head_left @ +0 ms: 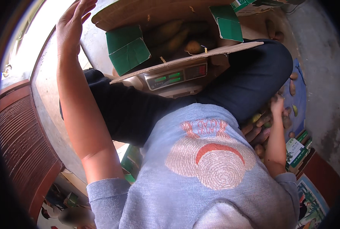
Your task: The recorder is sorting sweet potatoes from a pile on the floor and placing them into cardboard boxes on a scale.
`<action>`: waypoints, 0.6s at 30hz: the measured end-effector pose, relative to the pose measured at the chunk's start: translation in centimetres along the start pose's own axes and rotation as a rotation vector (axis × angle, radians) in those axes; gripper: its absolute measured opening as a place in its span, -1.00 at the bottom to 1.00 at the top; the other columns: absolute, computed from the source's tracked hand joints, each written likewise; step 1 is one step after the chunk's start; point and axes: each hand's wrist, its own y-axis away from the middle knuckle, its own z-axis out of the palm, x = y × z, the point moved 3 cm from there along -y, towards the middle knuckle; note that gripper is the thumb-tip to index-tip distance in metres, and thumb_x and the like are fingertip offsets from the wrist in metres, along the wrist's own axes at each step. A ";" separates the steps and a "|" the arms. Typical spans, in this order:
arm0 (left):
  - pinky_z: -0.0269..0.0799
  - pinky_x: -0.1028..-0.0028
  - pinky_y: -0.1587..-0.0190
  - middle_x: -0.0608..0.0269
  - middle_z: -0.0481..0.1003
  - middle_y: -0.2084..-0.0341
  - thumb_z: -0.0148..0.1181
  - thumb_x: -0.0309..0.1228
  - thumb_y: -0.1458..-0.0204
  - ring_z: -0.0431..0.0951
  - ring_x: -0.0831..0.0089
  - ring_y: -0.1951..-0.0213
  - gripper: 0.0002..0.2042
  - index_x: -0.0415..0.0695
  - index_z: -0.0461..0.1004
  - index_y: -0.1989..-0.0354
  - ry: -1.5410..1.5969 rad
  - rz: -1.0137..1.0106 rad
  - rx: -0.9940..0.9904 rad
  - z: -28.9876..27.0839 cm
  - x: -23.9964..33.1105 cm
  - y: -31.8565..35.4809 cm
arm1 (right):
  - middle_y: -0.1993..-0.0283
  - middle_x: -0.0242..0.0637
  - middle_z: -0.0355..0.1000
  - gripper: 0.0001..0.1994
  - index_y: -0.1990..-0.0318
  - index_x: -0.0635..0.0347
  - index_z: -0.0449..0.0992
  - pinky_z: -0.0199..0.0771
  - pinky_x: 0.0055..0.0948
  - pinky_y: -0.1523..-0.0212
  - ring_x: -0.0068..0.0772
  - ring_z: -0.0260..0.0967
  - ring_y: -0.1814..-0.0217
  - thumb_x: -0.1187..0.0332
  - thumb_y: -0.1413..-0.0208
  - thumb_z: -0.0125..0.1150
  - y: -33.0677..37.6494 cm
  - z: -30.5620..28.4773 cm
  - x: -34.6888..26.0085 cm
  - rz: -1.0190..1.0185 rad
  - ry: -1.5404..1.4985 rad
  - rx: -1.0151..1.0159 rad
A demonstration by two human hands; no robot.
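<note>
My left hand (73, 21) is raised at the upper left, beside the open cardboard box (128, 49), with its fingers stretched out and nothing in them. The box has green flaps, and cord ends poke through its walls. Several long greenish-brown pieces of produce (170, 36) lie in its shadowed inside, with a rounder brown one (193, 47) near the front wall. Beneath the box a digital scale (165, 81) shows a lit green display. Over on the right, my right hand (277, 104) is low among loose brown root vegetables (264, 118), its fingers curled; what they hold is hidden.
My legs (253, 72) bend around the scale. A blue sheet (300, 97) lies under the loose produce on the right. Green cartons stand at the top right (253, 5) and lower right (297, 150). A carved wooden panel (25, 141) is at the left.
</note>
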 end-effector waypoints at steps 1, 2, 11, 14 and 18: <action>0.37 0.29 -0.30 0.05 0.55 -0.11 0.02 -0.19 -0.36 0.52 0.28 -0.20 -0.61 -0.22 0.51 -0.17 0.025 -0.028 0.017 0.2 0.0 -0.1 | 0.21 0.00 0.62 -0.71 -0.01 0.35 0.56 0.58 -0.26 0.19 -0.14 0.63 0.20 0.54 -0.12 0.18 1.9 2.2 2.6 0.210 -0.006 -0.131; 0.38 0.30 -0.28 0.06 0.55 -0.10 0.03 -0.21 -0.36 0.52 0.28 -0.19 -0.62 -0.22 0.51 -0.17 0.018 -0.058 0.042 -0.7 0.3 0.7 | 0.27 -0.04 0.61 -0.72 0.01 0.37 0.55 0.59 -0.26 0.23 -0.19 0.63 0.23 0.55 -0.11 0.15 3.7 4.2 0.1 0.330 -0.005 -0.242; 0.45 0.39 -0.17 0.15 0.64 0.04 0.11 -0.13 -0.32 0.61 0.39 -0.06 -0.64 -0.13 0.61 -0.04 0.078 -0.060 0.053 1.6 -1.5 -1.0 | -0.03 0.04 0.56 -0.61 -0.15 0.36 0.48 0.44 -0.09 -0.18 0.13 0.51 -0.09 0.50 -0.15 0.09 8.4 7.9 13.6 0.673 -0.088 -0.226; 0.45 0.40 -0.16 0.15 0.64 0.05 0.09 -0.11 -0.33 0.61 0.40 -0.06 -0.62 -0.14 0.60 -0.06 0.028 -0.060 0.052 0.9 -0.6 -0.4 | -0.23 0.04 0.42 -0.50 -0.29 0.33 0.32 0.35 -0.19 -0.26 -0.02 0.42 -0.24 0.57 -0.15 0.04 3.5 4.6 9.4 0.468 0.112 0.095; 0.46 0.43 -0.12 0.17 0.65 0.06 0.12 -0.16 -0.33 0.62 0.42 -0.03 -0.65 -0.15 0.61 -0.06 0.028 -0.020 0.091 2.2 0.4 -0.7 | -0.31 -0.07 0.36 -0.52 -0.30 0.35 0.30 0.32 -0.33 -0.29 -0.24 0.35 -0.30 0.61 -0.20 0.07 -5.5 -5.8 3.3 0.268 -0.522 0.382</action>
